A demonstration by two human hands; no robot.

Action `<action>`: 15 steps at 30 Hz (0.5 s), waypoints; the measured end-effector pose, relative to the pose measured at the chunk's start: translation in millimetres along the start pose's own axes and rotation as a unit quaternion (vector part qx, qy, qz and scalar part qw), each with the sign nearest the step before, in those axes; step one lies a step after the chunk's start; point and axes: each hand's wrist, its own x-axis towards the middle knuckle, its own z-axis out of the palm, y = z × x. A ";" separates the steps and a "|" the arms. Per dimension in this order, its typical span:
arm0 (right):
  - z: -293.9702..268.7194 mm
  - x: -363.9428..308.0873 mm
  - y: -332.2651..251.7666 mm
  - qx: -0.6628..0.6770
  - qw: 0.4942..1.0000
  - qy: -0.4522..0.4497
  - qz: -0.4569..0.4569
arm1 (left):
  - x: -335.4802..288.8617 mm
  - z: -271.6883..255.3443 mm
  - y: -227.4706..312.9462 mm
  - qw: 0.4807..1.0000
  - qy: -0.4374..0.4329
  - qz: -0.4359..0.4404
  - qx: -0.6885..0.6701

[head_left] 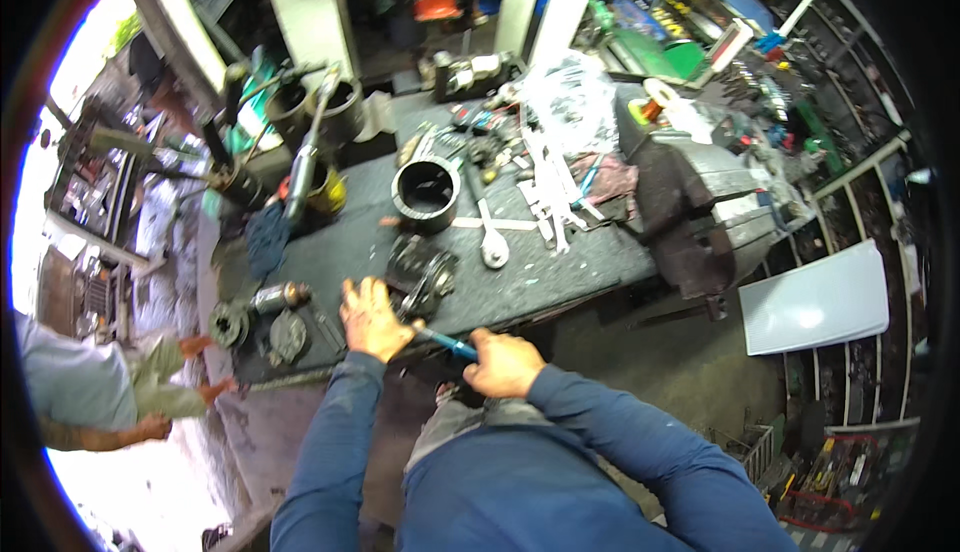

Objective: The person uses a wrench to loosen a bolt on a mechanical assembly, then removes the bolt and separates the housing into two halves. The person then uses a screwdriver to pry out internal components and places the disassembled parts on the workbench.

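My right hand [503, 363] is closed round the blue handle of a slim tool that looks like a screwdriver [452, 345]. Its shaft points left toward a dark, greasy metal part [420, 270] at the bench's front edge. My left hand [372, 320] lies against the left side of that part, fingers stretched out, its thumb by the tool's tip. What the tip touches is too small to make out. Just behind the part stands a round metal cylinder [426, 194], open at the top. A ratchet wrench [490, 237] lies to its right.
A big bench vise [690, 217] sits at the bench's right end. Left of my left hand lie a round metal part [289, 334] and a toothed ring [230, 324]. Behind them are a dark rag [267, 240] and tool-filled cans [340, 112]. Another person [90, 382] is at far left.
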 end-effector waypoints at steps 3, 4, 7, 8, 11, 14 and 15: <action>-5.5 0.5 9.2 0.479 0.853 -0.168 0.121 | -1.1 0.7 -1.6 1.000 0.020 -0.003 -0.004; -8.1 0.0 12.7 0.580 0.778 -0.206 0.127 | -1.3 1.2 -1.9 1.000 0.027 -0.003 -0.006; -2.6 -3.4 12.3 0.313 0.945 -0.089 -0.032 | -1.2 1.4 -1.7 1.000 0.017 -0.004 -0.016; 4.2 -11.4 9.7 0.115 0.986 0.032 -0.118 | -2.1 1.0 -1.2 1.000 0.027 0.000 -0.016; 15.5 -16.6 7.1 0.033 0.978 0.138 -0.154 | -1.4 -0.1 0.2 1.000 0.012 -0.013 0.009; 8.2 -2.2 18.8 0.472 0.874 -0.086 0.079 | -0.5 0.4 0.0 1.000 -0.001 -0.018 0.010; 1.1 3.1 26.0 0.638 0.720 -0.177 0.209 | -0.5 0.8 -0.3 1.000 0.000 -0.019 0.009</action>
